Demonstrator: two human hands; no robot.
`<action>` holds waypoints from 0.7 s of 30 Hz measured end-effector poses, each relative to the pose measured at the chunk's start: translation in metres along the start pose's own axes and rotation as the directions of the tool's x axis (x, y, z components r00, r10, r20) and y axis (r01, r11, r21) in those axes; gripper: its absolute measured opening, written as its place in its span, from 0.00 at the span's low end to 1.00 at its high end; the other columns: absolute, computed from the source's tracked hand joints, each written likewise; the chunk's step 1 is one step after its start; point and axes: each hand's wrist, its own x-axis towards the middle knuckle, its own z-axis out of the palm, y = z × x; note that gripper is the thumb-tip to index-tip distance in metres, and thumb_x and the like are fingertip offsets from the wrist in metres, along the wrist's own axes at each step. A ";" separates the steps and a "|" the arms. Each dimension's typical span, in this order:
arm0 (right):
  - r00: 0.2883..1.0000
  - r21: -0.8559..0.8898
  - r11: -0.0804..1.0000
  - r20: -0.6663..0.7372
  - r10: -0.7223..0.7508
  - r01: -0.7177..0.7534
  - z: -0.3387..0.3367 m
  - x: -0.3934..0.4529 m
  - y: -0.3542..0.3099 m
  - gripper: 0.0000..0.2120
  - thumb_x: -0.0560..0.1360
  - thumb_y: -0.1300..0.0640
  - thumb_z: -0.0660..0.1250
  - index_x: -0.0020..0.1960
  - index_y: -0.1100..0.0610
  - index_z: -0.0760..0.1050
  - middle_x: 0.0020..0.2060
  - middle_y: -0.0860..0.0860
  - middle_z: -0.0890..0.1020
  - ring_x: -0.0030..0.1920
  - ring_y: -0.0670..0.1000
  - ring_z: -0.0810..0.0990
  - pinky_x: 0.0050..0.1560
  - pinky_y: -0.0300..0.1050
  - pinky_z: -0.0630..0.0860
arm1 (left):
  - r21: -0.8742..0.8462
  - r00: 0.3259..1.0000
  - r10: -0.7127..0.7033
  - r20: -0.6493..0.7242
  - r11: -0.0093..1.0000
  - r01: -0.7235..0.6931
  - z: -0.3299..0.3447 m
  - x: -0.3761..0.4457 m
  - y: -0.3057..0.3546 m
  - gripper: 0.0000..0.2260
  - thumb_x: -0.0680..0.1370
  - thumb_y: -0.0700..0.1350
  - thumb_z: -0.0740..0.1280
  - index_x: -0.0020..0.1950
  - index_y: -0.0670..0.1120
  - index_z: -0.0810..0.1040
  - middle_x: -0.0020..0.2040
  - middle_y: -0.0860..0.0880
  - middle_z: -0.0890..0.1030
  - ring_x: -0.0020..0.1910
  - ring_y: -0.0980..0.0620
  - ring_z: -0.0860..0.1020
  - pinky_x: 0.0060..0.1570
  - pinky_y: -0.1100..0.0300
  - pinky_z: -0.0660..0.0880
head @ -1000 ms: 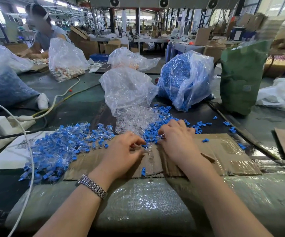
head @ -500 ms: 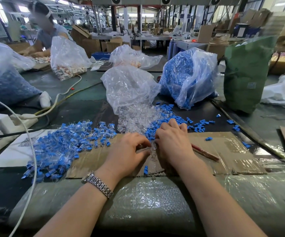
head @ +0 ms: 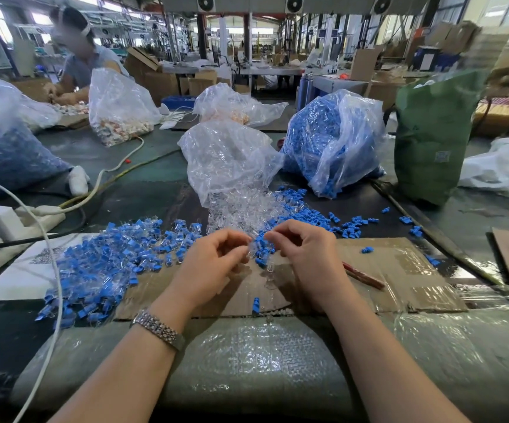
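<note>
A small clear plastic piece [head: 252, 251] is being pinched between the fingertips of both hands, just above the cardboard sheet [head: 393, 270] that is lying on the worktop [head: 155, 190]. The left hand [head: 213, 264] and the right hand [head: 308, 254] are curling their fingers toward each other, with the fingertips nearly meeting on the piece. Whether a blue part is sitting in the same grip I cannot tell. Just under the fingertips a few blue caps [head: 261, 261] are lying on the cardboard, and a single blue cap [head: 256, 305] is lying nearer the person, between the wrists. Straight beyond the hands a heap of clear pieces [head: 241, 209] is spilling from a clear bag [head: 225, 160]. Beyond the right hand loose blue caps [head: 308, 215] are trailing toward a bag of blue caps [head: 332, 138]. Left of the left hand a wide pile of blue-and-clear pieces [head: 100, 264] is spreading over the cardboard's edge. A red stick [head: 363, 275] is lying just right of the right hand. A metal watch [head: 158, 329] is sitting on the left wrist, and both forearms are crossing bubble wrap [head: 247, 361]
</note>
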 end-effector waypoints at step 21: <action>0.966 -0.089 0.965 0.106 -0.236 0.246 0.006 -0.007 -0.011 0.03 0.78 0.62 0.71 0.51 0.56 0.82 0.43 0.46 0.82 0.42 0.46 0.79 0.46 0.48 0.78 | -0.481 0.978 -0.104 0.182 0.858 0.181 -0.005 0.005 -0.007 0.10 0.73 0.43 0.75 0.53 0.48 0.87 0.48 0.43 0.86 0.47 0.49 0.85 0.43 0.60 0.81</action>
